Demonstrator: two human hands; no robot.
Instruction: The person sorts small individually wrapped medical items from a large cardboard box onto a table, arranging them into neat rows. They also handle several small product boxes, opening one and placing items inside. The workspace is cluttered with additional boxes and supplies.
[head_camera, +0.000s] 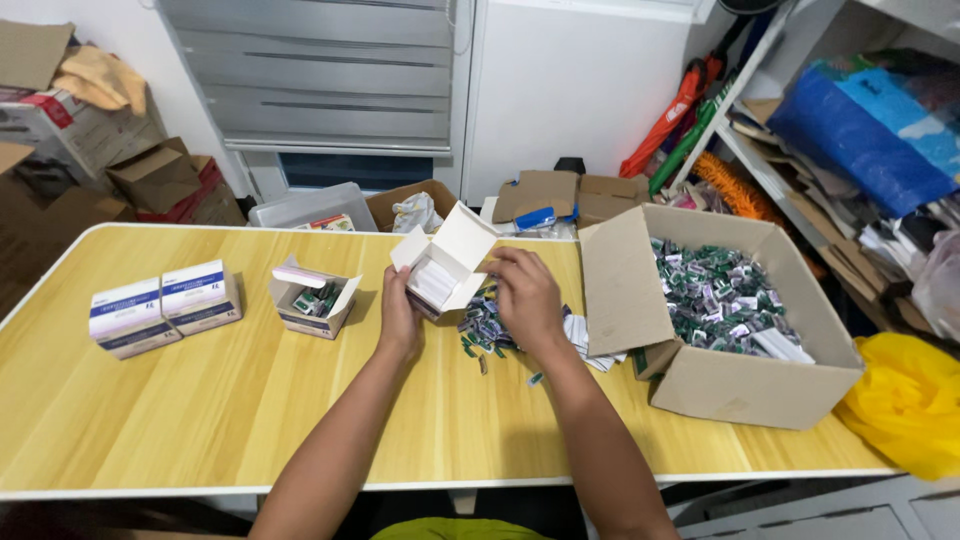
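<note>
So at 9 o'clock on the table (200, 400) sit two closed boxes (165, 308), then an open one (313, 300). Left hand (398, 315) fingers grip the small white carton (442, 262), flaps up; right hand (527, 297) fingers pinch its edge. Big cardboard box (700, 385) at 3 o'clock.

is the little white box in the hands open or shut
Open. The small white box, held tilted by the left hand, has its top flaps spread outward, and white contents show inside. The right hand touches its edge.
</note>
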